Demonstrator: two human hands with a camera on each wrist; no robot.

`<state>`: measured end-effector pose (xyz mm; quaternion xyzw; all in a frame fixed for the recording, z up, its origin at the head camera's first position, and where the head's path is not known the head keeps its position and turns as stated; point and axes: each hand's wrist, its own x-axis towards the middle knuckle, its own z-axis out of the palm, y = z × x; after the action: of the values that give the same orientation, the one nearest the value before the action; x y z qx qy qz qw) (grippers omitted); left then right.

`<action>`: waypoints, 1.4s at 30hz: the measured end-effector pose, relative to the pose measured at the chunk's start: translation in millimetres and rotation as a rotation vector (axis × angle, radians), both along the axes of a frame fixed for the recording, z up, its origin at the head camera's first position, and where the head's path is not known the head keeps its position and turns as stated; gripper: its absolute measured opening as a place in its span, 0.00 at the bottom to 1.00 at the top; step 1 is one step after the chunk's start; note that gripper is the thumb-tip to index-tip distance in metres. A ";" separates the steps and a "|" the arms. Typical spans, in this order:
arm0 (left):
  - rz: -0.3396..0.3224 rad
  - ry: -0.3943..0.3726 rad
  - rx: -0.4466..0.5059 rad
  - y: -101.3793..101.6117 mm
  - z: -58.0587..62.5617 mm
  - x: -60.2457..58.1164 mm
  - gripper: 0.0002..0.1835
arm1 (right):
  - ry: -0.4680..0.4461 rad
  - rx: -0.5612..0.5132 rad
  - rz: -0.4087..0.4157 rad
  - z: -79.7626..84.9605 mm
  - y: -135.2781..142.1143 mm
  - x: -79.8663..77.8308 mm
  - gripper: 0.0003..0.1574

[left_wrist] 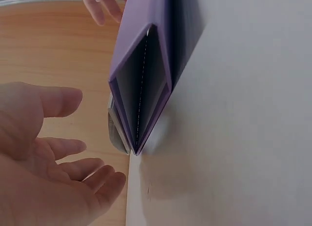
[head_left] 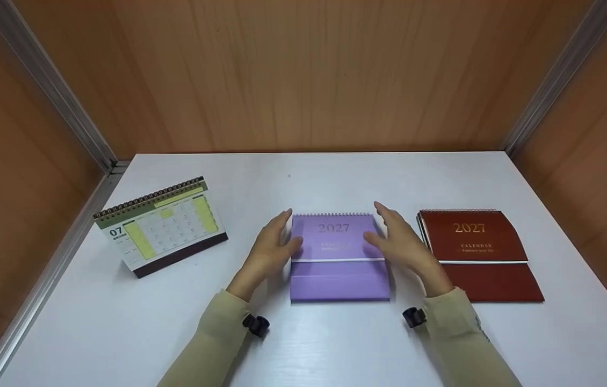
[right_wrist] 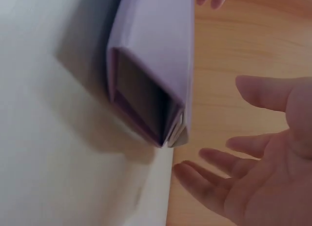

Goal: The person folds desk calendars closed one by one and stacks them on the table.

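A purple desk calendar (head_left: 335, 279) marked 2027 stands in the middle of the white table, a white band across its front. My left hand (head_left: 268, 250) is beside its left edge, fingers spread and thumb toward the cover. On the other side, my right hand (head_left: 403, 244) mirrors it near the right edge. Both wrist views show the folded stand of the purple calendar (left_wrist: 134, 55) from its ends, with a gap between it and the fingers of the left hand (left_wrist: 63, 157). In the right wrist view the right hand (right_wrist: 258, 157) holds nothing.
On the left stands an opened desk calendar (head_left: 166, 228) showing page 07, turned at an angle. A dark red 2027 calendar (head_left: 486, 282) with a white band stands at the right, close to my right hand. Wooden panels (head_left: 309, 75) enclose the white table (head_left: 309, 349) at back and sides.
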<state>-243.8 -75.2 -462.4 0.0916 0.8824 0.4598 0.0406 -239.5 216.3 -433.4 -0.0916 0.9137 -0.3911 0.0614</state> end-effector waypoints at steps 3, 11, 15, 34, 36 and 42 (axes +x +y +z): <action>-0.008 0.027 -0.024 1.0 3.3 0.6 0.38 | 0.059 0.006 -0.005 5.0 -3.3 1.5 0.48; 0.002 0.152 -0.133 7.2 15.5 2.5 0.39 | 0.187 0.203 0.009 12.3 -12.7 2.3 0.46; -0.028 0.192 -0.243 14.4 20.5 4.4 0.40 | 0.261 0.332 0.043 16.1 -17.2 3.0 0.44; -0.007 0.232 -0.683 36.6 3.3 7.6 0.37 | 0.347 0.537 0.116 -17.4 -28.8 6.4 0.43; -0.021 0.213 -0.704 37.6 1.6 9.2 0.37 | 0.341 0.533 0.115 -21.1 -29.7 6.3 0.43; -0.045 0.191 -0.715 43.5 -3.5 6.1 0.36 | 0.318 0.577 0.124 -27.7 -34.5 6.0 0.44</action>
<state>-237.7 -31.7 -465.9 0.1337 0.9848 0.1108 -0.0024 -233.4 181.9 -461.2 -0.1856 0.9776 -0.0929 -0.0349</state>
